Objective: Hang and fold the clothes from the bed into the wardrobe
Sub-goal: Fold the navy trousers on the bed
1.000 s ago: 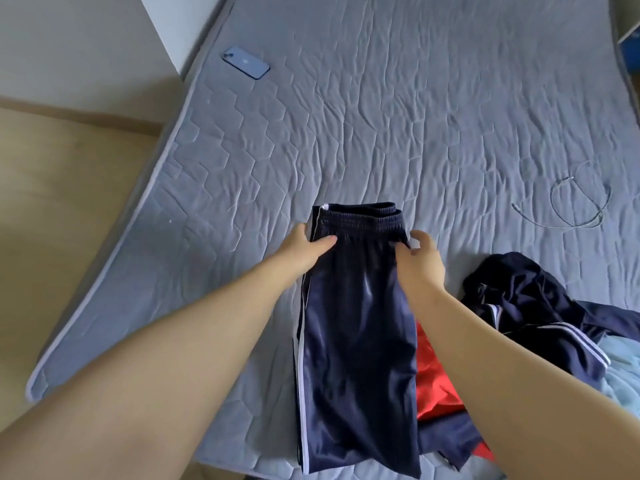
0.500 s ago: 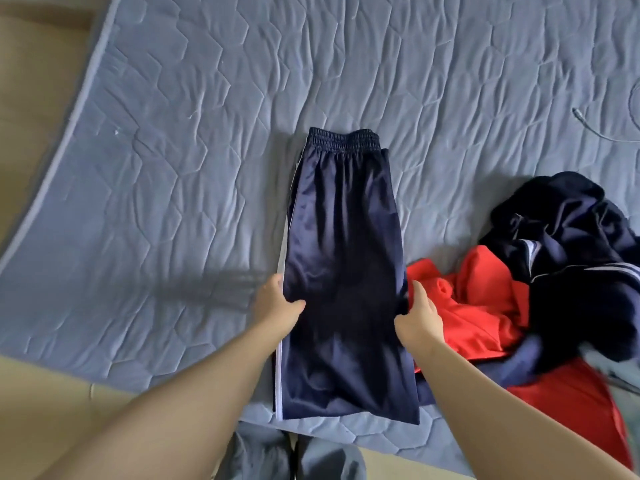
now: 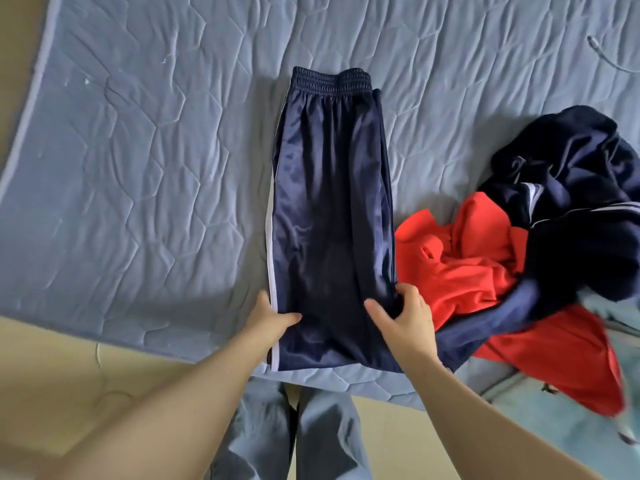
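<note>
Navy trousers point(image 3: 332, 209) lie flat on the bed point(image 3: 145, 150), folded lengthwise. The waistband point(image 3: 330, 81) points to the far side and the leg ends reach the near edge. A white stripe point(image 3: 271, 237) runs down their left side.

Left hand point(image 3: 272, 322): grasping the left edge of the trousers close to the near edge of the bed, thumb on top of the cloth, the other fingers hidden at the edge.

Right hand point(image 3: 407, 318): grasping the right edge at the same level, thumb spread on the cloth and fingers curled over the edge.

A red garment point(image 3: 464, 271) lies crumpled just beside the trousers on the right, touching them at the near end. A dark jacket point(image 3: 581, 216) with white stripes is heaped over its far right part. A cable point(image 3: 602, 53) lies near the far right corner, well apart from the clothes.

The person's legs point(image 3: 311, 438) stand at the near edge, on a beige floor point(image 3: 52, 368).
</note>
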